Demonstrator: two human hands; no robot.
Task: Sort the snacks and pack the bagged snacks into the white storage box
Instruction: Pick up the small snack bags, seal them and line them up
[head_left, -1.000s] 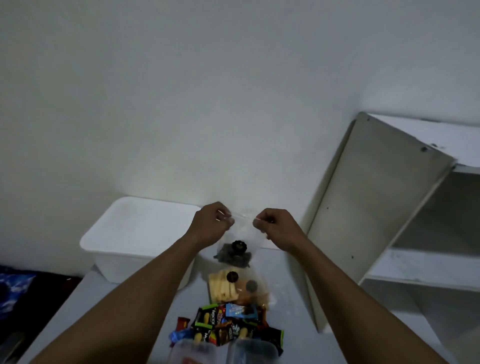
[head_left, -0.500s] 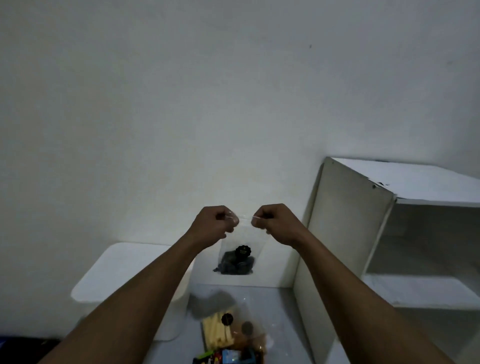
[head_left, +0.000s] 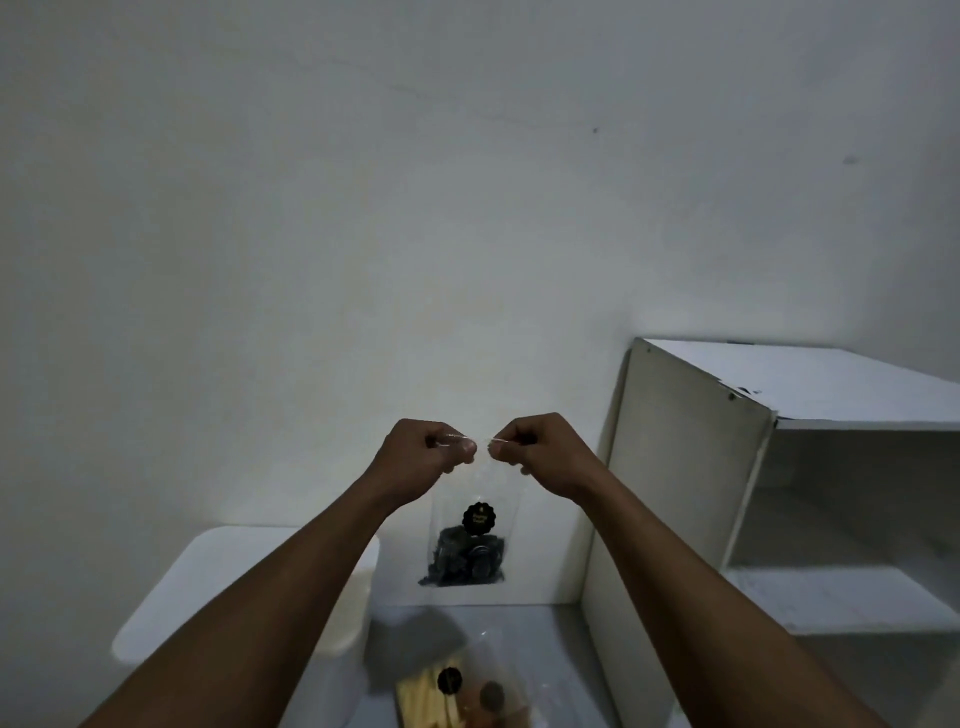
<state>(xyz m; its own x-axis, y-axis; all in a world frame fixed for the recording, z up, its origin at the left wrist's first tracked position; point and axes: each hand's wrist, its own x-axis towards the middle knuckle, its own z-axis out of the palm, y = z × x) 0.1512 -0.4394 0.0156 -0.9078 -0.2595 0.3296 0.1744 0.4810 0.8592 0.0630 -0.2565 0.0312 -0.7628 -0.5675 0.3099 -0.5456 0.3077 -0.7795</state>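
Item 1, nearest: a clear bag of pale yellow sticks (head_left: 423, 701) is seen lying flat on the grey table top (head_left: 540, 639) at the bottom edge, with a black round label on it. A 2nd clear packet with brownish contents (head_left: 491, 699) lies just beside it to the right; its outline is blurred.

Item 2: the white storage box (head_left: 171, 603) stands on the table to the left, under the left forearm. Whether a lid is on cannot be told.

Item 3: a clear bag of dark snacks (head_left: 467, 556) is held up in the air by its top edge, bearing 1 black scalloped label. The left hand (head_left: 423, 454) is pinched shut on the top-left corner and the right hand (head_left: 535, 452) is pinched shut on the top-right corner. The 2 hands are close together but not touching. The bag hangs straight below and between them, its contents settled at the bottom.

Item 4, farthest: a white shelf unit (head_left: 779, 467) stands to the right, against a plain wall (head_left: 363, 208).

Handling note: the step is judged to be closing or checking the top seal. The strip would best be pressed evenly from 1 corner to the other, with the bag kept upright so nothing spills, then carried left and down to the box.
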